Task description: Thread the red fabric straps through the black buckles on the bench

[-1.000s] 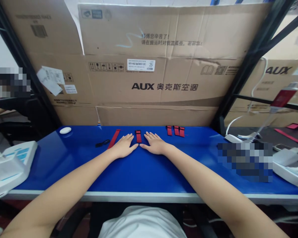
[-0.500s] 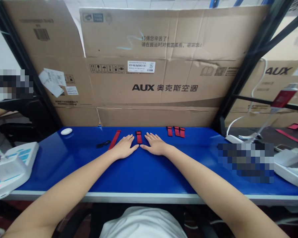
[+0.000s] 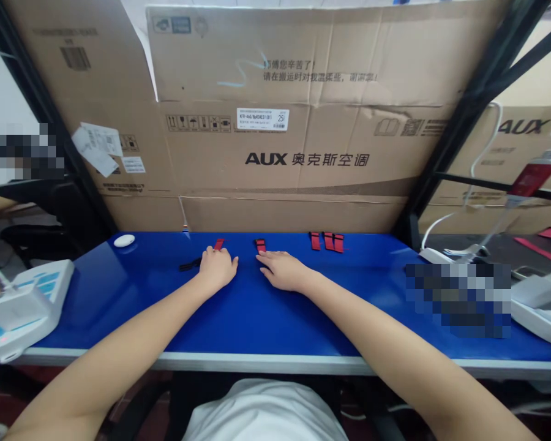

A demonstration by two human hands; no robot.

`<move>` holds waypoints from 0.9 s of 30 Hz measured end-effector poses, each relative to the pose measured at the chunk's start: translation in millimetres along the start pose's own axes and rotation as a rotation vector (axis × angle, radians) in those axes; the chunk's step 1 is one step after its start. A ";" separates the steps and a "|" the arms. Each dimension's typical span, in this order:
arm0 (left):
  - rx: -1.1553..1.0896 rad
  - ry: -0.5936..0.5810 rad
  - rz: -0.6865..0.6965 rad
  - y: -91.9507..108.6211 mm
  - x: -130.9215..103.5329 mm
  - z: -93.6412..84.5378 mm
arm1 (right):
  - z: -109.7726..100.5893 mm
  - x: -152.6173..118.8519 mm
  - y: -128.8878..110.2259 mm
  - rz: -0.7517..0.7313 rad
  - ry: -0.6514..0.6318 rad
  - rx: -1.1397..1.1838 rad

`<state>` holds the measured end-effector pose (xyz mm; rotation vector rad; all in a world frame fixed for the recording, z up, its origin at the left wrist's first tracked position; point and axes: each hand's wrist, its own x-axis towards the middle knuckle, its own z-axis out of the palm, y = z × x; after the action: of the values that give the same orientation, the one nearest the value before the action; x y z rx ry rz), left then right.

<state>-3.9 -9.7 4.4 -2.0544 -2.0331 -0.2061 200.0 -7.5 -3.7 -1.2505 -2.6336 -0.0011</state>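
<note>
My left hand [image 3: 217,269] rests over a red strap [image 3: 219,244] on the blue tabletop [image 3: 239,324]. Its fingers bend downward, the thumb stands apart, and most of the strap is hidden beneath. Just left of those fingers lies a small black piece [image 3: 189,266], partly covered. My right hand [image 3: 283,270] is open, with its fingers stretched toward a short red strap with a black buckle [image 3: 261,245]. The fingertips meet or overlap the near end of this strap; whether they press on it I cannot tell.
Several folded red straps [image 3: 329,241] with black buckles lie at the back right. A white oval object [image 3: 124,241] sits back left. White power strips with plugs stand left [image 3: 50,288] and right [image 3: 537,324]. Cardboard [image 3: 303,196] walls the back; a person sits at far left.
My left hand has moved left onto the long red strap, its fingers bending. My right hand's fingers have come together toward the short buckled strap, covering its near end.
</note>
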 end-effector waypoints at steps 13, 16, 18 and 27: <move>-0.442 -0.146 0.533 16.4 -7.8 -1.4 | -24.1 -12.8 103.7 0.497 -0.043 -0.079; -0.527 -0.128 0.628 20.2 -10.2 5.3 | -17.4 -8.8 89.1 0.306 0.046 0.092; -0.564 -0.120 0.661 22.4 -10.6 7.6 | -12.7 -5.7 76.4 0.220 0.049 0.205; -0.553 0.064 0.308 -45.4 40.0 -15.1 | -7.1 -3.8 79.8 0.234 0.129 0.382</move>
<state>-47.3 24.8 33.0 -2.6005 -1.7184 -0.8402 264.8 39.6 -5.3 -1.3553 -2.2262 0.4235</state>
